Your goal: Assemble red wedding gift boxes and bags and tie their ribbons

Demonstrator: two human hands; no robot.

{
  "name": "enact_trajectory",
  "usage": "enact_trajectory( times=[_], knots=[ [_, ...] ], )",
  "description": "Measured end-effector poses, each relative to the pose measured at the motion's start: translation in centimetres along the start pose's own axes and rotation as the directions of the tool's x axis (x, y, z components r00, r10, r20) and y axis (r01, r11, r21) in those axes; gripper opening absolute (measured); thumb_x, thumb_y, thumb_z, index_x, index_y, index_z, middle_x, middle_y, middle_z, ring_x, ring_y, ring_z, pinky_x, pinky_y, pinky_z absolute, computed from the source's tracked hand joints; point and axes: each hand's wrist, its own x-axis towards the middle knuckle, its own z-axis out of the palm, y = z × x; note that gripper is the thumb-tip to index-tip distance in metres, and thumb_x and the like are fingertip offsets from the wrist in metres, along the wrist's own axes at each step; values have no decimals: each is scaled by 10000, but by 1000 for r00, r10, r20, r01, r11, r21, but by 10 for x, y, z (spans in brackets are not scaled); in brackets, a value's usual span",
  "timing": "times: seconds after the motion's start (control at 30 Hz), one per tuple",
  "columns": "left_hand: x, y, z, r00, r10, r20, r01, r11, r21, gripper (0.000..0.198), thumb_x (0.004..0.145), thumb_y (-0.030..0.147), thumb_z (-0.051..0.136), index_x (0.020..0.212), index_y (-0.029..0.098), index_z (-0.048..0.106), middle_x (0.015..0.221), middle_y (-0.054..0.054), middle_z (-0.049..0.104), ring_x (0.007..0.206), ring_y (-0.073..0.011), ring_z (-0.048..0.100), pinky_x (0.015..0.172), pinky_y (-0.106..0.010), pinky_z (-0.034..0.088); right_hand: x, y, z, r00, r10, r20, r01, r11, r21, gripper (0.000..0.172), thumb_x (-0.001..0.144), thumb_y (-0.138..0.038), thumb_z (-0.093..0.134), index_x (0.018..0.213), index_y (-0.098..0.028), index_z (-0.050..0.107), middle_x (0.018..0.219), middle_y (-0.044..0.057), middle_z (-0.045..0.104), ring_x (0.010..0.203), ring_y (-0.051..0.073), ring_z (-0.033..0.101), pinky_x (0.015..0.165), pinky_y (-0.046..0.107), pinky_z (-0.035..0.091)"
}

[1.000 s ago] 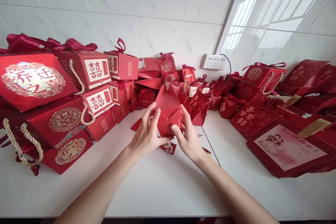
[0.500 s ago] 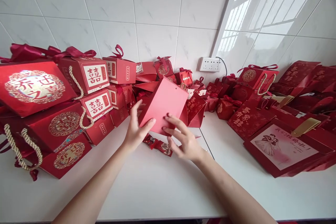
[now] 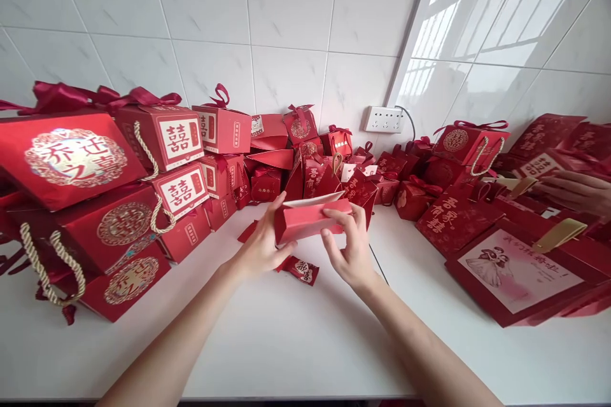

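Between my hands is a red paper gift box (image 3: 310,221), held above the white table, with a pale inner edge showing along its top. My left hand (image 3: 261,235) grips its left end, thumb low on the near side. At the right end, my right hand (image 3: 352,245) has its fingers on the top edge and the near panel. Just below the box, small red wrapped candies (image 3: 303,270) lie on the table, partly covered by my left hand. A flat red piece (image 3: 247,231) lies behind my left wrist.
Stacked red gift boxes (image 3: 81,156) with ribbons and rope handles stand at left. More boxes line the wall, below a white power strip (image 3: 384,119). At right are red bags (image 3: 518,270), where another person's hand (image 3: 575,191) holds a red box (image 3: 539,165).
The box has tipped from showing a broad flat panel to showing a narrow side and top edge, and sits lower. Another person's hand with a box has appeared at right.
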Motion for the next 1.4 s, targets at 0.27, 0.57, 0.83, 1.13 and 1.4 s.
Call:
enact_trajectory(
  times=[0.27, 0.57, 0.83, 1.13, 1.4],
  knots=[
    [5, 16, -12, 999, 4, 33, 12, 885, -466, 707, 822, 766, 370, 1227, 224, 575, 1298, -121, 596, 1240, -317, 546, 1047, -463, 460, 6, -9, -4, 991, 135, -20, -123, 945, 303, 91, 926, -274, 493, 850, -234, 521, 882, 61, 568, 858, 215, 559, 727, 383, 503],
    [1, 37, -11, 995, 97, -10, -95, 946, -309, 819, 777, 615, 612, 1444, 218, 350, 1516, -142, 368, 1405, -351, 350, 1141, -510, 357, 7, -29, -6, 995, -83, 62, 61, 955, 292, 149, 807, -146, 552, 851, -242, 447, 836, 31, 492, 883, 221, 557, 867, 464, 500],
    [4, 38, -11, 995, 76, 60, -66, 986, -155, 370, 838, 268, 533, 1199, 220, 602, 1303, -94, 597, 1355, -320, 438, 1055, -460, 477, 0, -35, 2, 939, -195, 282, 144, 971, 191, 303, 853, -97, 468, 1132, -214, 487, 946, 84, 469, 905, 220, 552, 728, 384, 573],
    [11, 30, -4, 938, -254, -236, 231, 965, -123, 335, 921, 458, 405, 905, 203, 621, 1103, -77, 616, 1128, -245, 585, 970, -397, 490, -18, -26, 23, 915, 114, 386, -90, 993, -80, 717, 847, -379, 646, 1381, -127, 240, 1362, 282, 348, 1263, 405, 462, 814, 540, 582],
    [8, 28, -7, 951, -218, -221, 209, 976, -66, 329, 892, 480, 440, 960, 200, 598, 1075, -86, 556, 1043, -240, 588, 826, -367, 542, -16, -20, 21, 830, 317, 458, -333, 942, -49, 92, 902, -164, 466, 835, -225, 478, 985, 68, 640, 727, 202, 672, 675, 382, 572]
  ],
)
